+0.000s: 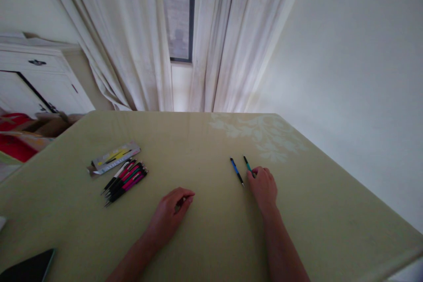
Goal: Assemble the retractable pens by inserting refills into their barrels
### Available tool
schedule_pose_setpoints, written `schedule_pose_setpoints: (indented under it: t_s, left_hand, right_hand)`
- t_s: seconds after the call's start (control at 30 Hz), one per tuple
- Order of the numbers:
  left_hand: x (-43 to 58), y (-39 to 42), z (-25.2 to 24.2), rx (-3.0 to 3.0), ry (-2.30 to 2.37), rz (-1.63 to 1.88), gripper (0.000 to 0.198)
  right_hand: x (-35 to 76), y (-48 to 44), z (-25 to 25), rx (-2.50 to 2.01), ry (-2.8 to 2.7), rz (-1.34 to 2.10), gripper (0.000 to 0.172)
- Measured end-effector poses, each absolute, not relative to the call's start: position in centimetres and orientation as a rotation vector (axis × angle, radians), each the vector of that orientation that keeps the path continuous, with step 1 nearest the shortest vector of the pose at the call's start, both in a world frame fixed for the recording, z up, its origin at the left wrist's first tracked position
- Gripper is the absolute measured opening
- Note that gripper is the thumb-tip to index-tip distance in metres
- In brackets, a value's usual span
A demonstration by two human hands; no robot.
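Right hand (263, 185) pinches green pen (247, 162) on table (218, 242), just right of blue pen (236, 171), left hand (172, 211) curled, tips together, nothing visible held; a leftward slip could knock blue pen askew.

Lettering (111, 167) on a flat box (116, 157), too blurred to read

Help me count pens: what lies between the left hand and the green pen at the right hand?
The blue pen, lying on the table, shows there in the head view.
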State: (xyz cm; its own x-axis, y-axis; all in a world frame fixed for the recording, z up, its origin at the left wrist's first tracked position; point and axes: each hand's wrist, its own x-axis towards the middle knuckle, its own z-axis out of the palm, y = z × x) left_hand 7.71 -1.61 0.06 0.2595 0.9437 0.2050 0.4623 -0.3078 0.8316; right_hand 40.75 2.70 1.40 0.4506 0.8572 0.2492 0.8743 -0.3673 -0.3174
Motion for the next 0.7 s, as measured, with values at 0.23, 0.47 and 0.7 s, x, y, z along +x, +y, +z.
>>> schedule_pose_setpoints:
  t_s: [0.23, 0.47, 0.7]
  left_hand:
    - [7.6, -1.6, 0.3, 1.839, 1.302, 0.997, 0.023]
    - [7.6, -1.6, 0.4, 1.809, 1.309, 1.008, 0.023]
    - [7.7, -1.5, 0.2, 1.820, 1.313, 0.992, 0.022]
  right_hand:
    - [41.0, 3.0, 2.5, -1.928, -1.208, -0.054, 0.030]
    - [40.7, 3.3, 0.7, -2.000, -1.450, 0.090, 0.027]
    - [40.8, 3.5, 0.7, -1.922, -1.368, 0.275, 0.020]
